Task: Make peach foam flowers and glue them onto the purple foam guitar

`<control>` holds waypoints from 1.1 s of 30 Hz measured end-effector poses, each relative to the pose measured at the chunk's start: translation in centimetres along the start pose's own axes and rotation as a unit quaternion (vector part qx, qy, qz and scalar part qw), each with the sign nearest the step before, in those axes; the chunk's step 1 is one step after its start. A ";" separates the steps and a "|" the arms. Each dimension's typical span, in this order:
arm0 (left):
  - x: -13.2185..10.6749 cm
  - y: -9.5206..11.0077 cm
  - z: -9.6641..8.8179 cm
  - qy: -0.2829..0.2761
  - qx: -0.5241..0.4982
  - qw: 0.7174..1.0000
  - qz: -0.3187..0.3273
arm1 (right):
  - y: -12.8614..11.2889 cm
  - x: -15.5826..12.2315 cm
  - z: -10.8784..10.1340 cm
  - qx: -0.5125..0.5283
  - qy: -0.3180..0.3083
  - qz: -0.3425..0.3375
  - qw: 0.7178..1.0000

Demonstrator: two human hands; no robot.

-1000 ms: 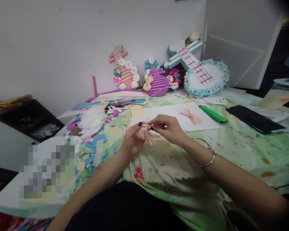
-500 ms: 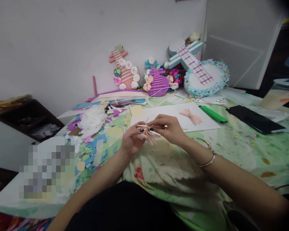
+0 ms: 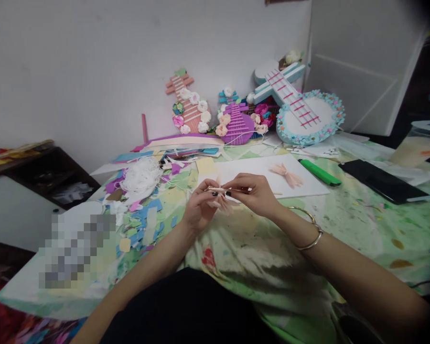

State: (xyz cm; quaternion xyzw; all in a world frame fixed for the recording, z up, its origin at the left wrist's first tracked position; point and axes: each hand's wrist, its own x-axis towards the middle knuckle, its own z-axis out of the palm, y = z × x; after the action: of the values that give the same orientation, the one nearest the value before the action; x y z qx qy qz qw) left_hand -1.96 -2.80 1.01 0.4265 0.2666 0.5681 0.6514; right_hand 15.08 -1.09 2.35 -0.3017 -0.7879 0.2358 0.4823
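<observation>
My left hand [image 3: 200,205] is closed on a gathered piece of pale pink paper [image 3: 224,205], whose fringed folds fan out below the fingers. My right hand [image 3: 256,193] meets it from the right, thumb and fingers pinching a thin stick [image 3: 278,193]. This stick lies almost level across the paper's gathered middle, and one end sticks out beyond the right hand. Fingertips of both hands nearly touch there, hiding part of the paper. A similar pink paper bunch [image 3: 288,175] rests on a white sheet [image 3: 251,167] just behind the right hand.
A green box cutter [image 3: 320,172] and a black phone [image 3: 381,181] lie to the right, near a plastic cup [image 3: 417,143]. Paper scraps [image 3: 146,224] and white string [image 3: 141,177] cover the left. Decorated paper instruments [image 3: 308,117] lean against the wall.
Both hands stay together at the pink paper, with slight finger movement. The stick now shows more plainly, lying flatter across the paper. The whole view has shifted a little.
</observation>
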 end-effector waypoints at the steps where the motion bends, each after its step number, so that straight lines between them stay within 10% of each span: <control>1: 0.0 -0.1 0.0 0.004 0.003 1.000 0.003 | 0.0 0.0 0.0 -0.001 -0.004 0.000 1.000; 33: 0.4 -1.7 -0.5 0.124 0.117 0.978 0.120 | 1.3 0.1 -0.3 0.006 -0.004 0.029 1.000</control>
State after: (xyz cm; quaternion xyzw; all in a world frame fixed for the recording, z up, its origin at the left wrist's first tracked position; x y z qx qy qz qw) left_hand -1.41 -2.23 -0.62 0.4546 0.3566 0.6557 0.4860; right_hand 15.60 -0.07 1.68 -0.3203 -0.7792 0.2558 0.4740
